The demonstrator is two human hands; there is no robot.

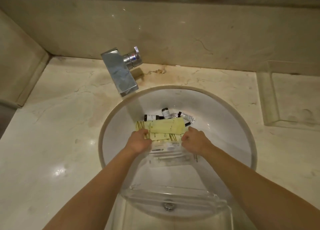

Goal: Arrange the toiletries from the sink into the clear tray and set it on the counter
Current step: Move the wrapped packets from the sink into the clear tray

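Note:
A white round sink (230, 125) holds several pale yellow toiletry packets (166, 126) in a pile. Behind them lie small dark-capped bottles (165, 113) and a small tube (187, 117). A clear tray (174, 197) leans in the sink's near side, its far edge under the packets and between my hands. My left hand (139, 140) curls over the left end of the packets. My right hand (196, 139) closes on their right end. Whether the fingers also touch the tray's rim is unclear.
A chrome faucet (119, 72) juts over the sink's far left rim. A second clear tray (292, 98) sits on the marble counter (57, 125) at the right. The drain (167, 205) shows through the near tray. A marble backsplash rises behind.

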